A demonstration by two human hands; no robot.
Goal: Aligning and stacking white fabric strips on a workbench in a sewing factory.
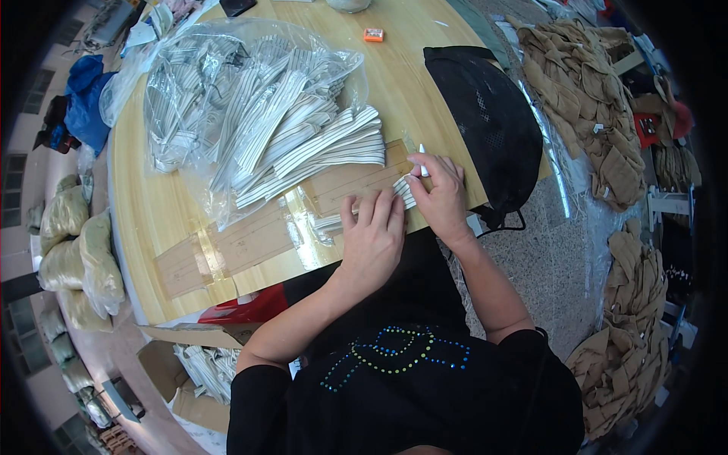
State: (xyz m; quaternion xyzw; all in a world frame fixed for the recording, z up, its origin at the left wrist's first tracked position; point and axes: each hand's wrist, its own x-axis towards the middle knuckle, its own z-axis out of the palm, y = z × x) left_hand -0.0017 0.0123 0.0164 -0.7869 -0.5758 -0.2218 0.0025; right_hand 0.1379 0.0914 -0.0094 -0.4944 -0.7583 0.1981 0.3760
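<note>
My left hand [371, 235] lies flat, fingers together, pressing down a striped white-and-grey fabric strip [402, 189] on a brown cardboard template [250, 243] at the near edge of the wooden table [152, 205]. My right hand [440, 193] rests just right of it and grips a small white marker [422, 161], its tip close to the strip's end. A fanned pile of the same striped strips [318, 144] lies just beyond both hands, spilling from a clear plastic bag [220, 83].
A black mesh bag [485, 121] hangs over the table's right edge. A small orange object [373, 34] sits at the far side. Heaps of tan fabric pieces [584, 98] lie on the floor at right. A cardboard box with more strips [201, 371] stands below left. Stuffed sacks [76, 258] line the left.
</note>
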